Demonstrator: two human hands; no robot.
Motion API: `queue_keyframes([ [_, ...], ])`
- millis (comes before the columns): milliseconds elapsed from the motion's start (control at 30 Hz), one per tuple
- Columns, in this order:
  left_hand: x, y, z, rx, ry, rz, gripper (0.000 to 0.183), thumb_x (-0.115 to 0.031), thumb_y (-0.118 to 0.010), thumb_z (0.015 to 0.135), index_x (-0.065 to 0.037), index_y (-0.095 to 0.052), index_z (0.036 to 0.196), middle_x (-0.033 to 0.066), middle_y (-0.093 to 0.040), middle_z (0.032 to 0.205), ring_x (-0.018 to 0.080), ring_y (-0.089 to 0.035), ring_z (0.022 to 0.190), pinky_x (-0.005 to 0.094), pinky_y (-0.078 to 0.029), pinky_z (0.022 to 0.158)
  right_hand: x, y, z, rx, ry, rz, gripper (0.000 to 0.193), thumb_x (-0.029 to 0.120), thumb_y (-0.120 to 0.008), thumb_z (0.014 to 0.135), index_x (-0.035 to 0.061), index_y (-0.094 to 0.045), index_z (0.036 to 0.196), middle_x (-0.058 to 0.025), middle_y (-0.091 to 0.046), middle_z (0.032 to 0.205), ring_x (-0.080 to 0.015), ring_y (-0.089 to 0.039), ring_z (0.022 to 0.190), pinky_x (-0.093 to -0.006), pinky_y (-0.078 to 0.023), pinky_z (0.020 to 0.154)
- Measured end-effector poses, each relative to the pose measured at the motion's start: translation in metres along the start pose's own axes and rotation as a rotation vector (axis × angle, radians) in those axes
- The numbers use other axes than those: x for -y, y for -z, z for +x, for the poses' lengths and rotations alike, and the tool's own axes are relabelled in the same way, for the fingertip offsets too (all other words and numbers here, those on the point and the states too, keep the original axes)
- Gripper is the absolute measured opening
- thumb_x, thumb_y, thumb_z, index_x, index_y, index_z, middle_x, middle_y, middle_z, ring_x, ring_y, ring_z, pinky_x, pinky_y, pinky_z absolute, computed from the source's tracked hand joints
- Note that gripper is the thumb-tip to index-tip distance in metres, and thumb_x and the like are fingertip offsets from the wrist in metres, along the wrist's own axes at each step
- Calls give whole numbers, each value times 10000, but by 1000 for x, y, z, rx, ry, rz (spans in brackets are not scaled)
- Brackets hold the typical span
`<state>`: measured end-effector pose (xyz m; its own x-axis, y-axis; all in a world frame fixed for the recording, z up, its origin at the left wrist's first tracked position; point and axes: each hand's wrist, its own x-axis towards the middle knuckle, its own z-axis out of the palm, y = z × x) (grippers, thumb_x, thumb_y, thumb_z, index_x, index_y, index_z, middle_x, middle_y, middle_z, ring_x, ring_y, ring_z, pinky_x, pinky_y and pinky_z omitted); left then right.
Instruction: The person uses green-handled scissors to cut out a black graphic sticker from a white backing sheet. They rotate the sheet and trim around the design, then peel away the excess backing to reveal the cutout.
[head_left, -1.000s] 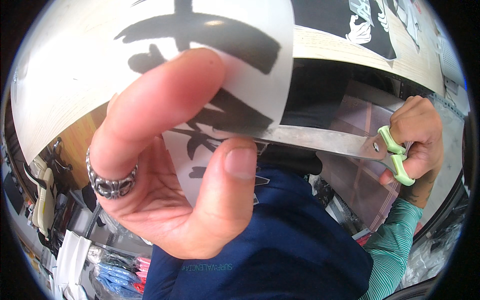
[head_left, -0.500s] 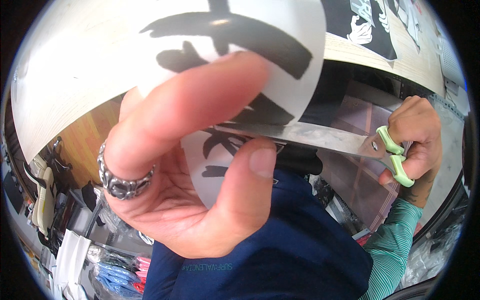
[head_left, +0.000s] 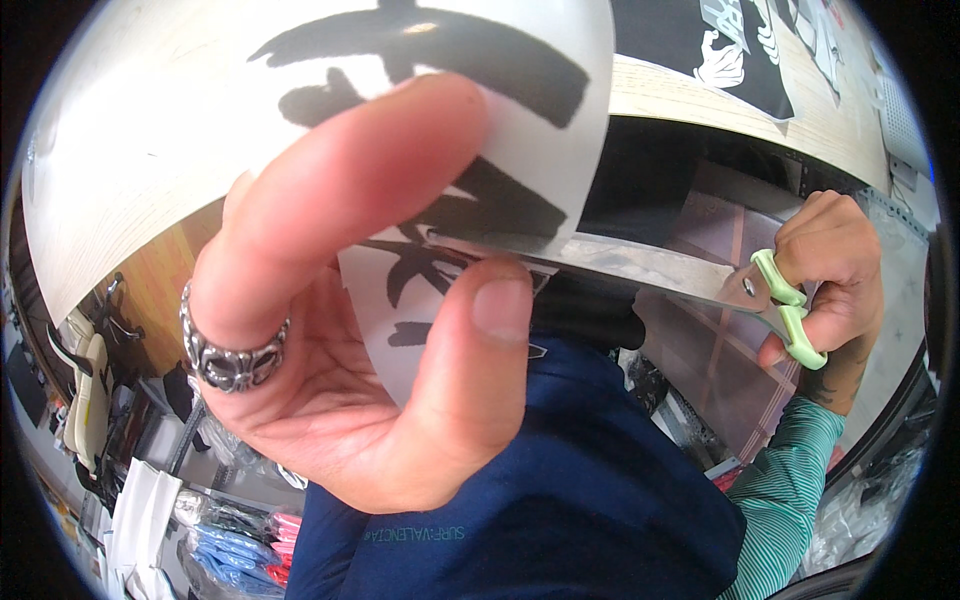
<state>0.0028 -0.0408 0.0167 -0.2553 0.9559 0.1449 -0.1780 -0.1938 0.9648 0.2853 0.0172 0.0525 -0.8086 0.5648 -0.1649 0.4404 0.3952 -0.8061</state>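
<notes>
My left hand, wearing a silver ring, is close in front of me. It pinches a translucent sheet with bold black brush-like marks between thumb and bent forefinger. The sheet curves up above the fingers and hangs below them. At the right, my right hand grips the light green handles of a pair of scissors. Their handles are nearly together. The long metal blades point left, at the sheet beside my left thumb, and their tips are partly hidden by the sheet and fingers.
Ahead lies a pale wood-grain table, with a black printed piece at its far right. Beneath its edge is a clear plastic-like sheet. Bagged blue and pink goods sit low left, near a beige chair.
My left hand and the marked sheet have shifted a little left, the sheet's upper part slightly upward. The scissors and my right hand have hardly moved.
</notes>
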Motion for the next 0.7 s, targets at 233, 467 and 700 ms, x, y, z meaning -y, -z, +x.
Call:
queue_keyframes([
  [233,-3,-1,0,-52,53,-37,565,-18,-626,796,68,-450,1327,184,-622,1036,141,-581,775,221,-473,666,3,-3,2,-42,-25,77,426,274,-902,523,60,-535,561,-19,-417,453,-191,-446,356,-285,-287,378],
  [467,-1,7,-5,-16,-10,-30,554,-16,-646,791,73,-466,1307,169,-615,1079,164,-621,831,240,-511,723,7,-1,2,-27,-57,120,444,269,-909,521,71,-512,550,-9,-403,449,-187,-443,354,-282,-277,379],
  [700,3,-11,-6,-266,-23,86,535,-10,-643,787,78,-482,1290,170,-615,1070,157,-613,796,229,-497,697,3,-1,-4,-19,-30,86,506,469,-865,603,26,-622,633,0,-418,449,-133,-405,336,-262,-250,365],
])
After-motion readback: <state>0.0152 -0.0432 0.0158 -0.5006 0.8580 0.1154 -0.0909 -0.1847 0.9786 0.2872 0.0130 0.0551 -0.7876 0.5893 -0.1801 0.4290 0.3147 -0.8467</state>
